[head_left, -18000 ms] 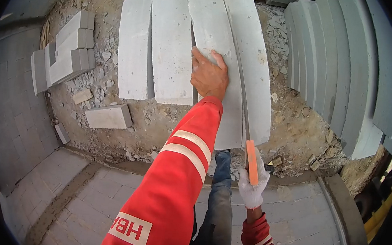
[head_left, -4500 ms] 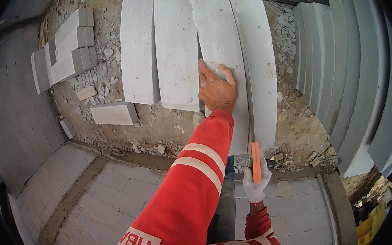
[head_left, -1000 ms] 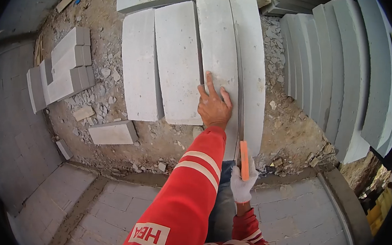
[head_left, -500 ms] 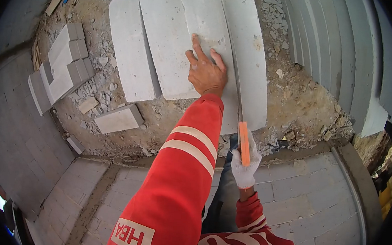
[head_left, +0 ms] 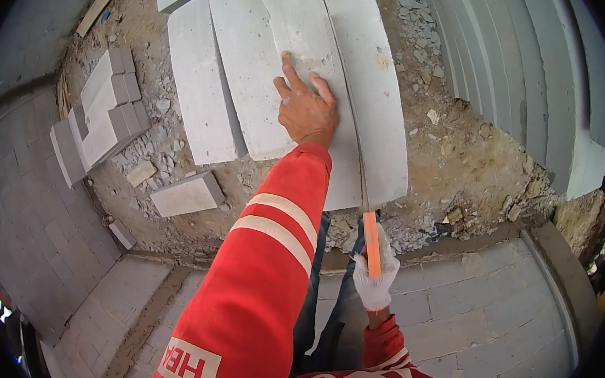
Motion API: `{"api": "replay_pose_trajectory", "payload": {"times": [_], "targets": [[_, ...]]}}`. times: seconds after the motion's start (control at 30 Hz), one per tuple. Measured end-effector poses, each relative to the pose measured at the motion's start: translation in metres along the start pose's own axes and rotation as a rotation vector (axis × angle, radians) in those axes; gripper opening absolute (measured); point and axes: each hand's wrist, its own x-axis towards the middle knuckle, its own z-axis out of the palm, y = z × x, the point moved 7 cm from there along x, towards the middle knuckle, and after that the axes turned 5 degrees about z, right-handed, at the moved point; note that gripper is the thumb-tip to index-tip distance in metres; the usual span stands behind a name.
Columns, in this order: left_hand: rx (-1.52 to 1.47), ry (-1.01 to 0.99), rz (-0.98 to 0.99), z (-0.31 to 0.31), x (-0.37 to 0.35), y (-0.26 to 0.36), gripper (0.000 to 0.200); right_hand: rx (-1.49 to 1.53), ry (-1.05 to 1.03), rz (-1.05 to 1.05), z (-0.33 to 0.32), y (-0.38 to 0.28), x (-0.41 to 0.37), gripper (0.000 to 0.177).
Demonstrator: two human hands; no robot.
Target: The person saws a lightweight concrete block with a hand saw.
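Observation:
My left hand (head_left: 308, 115) is bare and lies with its fingers spread on a pale, porous concrete block (head_left: 340, 167). In my right hand (head_left: 375, 278), which wears a white glove, is the orange handle of a handsaw (head_left: 371, 245). The thin saw blade runs away from me along a long, narrow cut. On the right of this cut lies a pale strip of block (head_left: 381, 131). More pale block (head_left: 233, 77) lies left of my left hand, with a dark gap beside it. Much of the blade is hidden within the cut.
Several cut blocks (head_left: 106, 113) are piled at the left on rubble, and a smaller offcut (head_left: 188, 194) lies nearer me. Large grey slabs (head_left: 525, 71) stand at the right. A low block wall (head_left: 450, 300) runs in front of my body.
My right hand has drawn the saw handle back towards my body, away from the block's near edge. My left hand stays on the block. The view has shifted slightly.

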Motion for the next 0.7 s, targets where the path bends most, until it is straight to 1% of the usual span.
{"api": "replay_pose_trajectory", "payload": {"times": [0.07,0.13,0.2,0.23,0.27,0.33,0.37,0.43,0.5,0.53,0.57,0.63,0.67,0.7], "targets": [[0.041,0.011,-0.007,-0.001,-0.003,-0.004,0.062,0.059,-0.007,0.117,-0.007,0.046,-0.049,0.069],[-0.014,-0.024,-0.025,-0.004,-0.002,0.001,0.062,0.036,-0.040,0.091,-0.015,0.017,-0.016,0.069],[-0.039,-0.047,-0.040,-0.006,-0.004,0.003,0.062,0.035,-0.062,0.058,0.000,-0.012,0.027,0.070],[-0.061,-0.055,-0.053,-0.006,-0.002,0.002,0.063,0.094,-0.027,0.042,0.012,-0.023,0.047,0.070],[-0.054,-0.050,-0.055,-0.003,-0.001,0.001,0.063,0.154,-0.001,0.031,0.017,-0.029,0.059,0.070],[0.013,0.012,-0.004,-0.001,-0.001,-0.001,0.063,0.179,-0.026,0.063,0.018,-0.030,0.064,0.070],[0.022,0.012,-0.012,-0.002,-0.001,-0.003,0.063,0.193,-0.037,0.086,0.017,-0.027,0.063,0.070],[-0.026,-0.032,-0.017,-0.003,-0.001,0.001,0.065,0.139,-0.026,0.065,0.006,-0.018,0.031,0.069],[-0.008,-0.007,-0.007,0.001,0.001,0.002,0.065,0.080,-0.009,0.015,-0.003,-0.001,-0.008,0.069],[0.024,0.008,-0.012,0.000,-0.002,-0.001,0.066,0.062,-0.028,0.069,-0.008,0.017,-0.036,0.068],[0.015,0.007,-0.023,-0.002,-0.002,-0.001,0.066,0.042,-0.039,0.123,-0.013,0.012,-0.037,0.067],[-0.034,-0.041,-0.018,-0.005,-0.002,0.002,0.066,0.010,-0.044,0.087,-0.013,0.008,-0.016,0.066],[-0.045,-0.030,-0.012,-0.005,-0.001,0.004,0.066,-0.003,-0.038,0.045,-0.007,-0.007,0.011,0.065],[-0.062,-0.026,-0.012,-0.002,-0.001,0.002,0.066,0.032,-0.024,0.053,0.000,-0.017,0.038,0.064]]}}
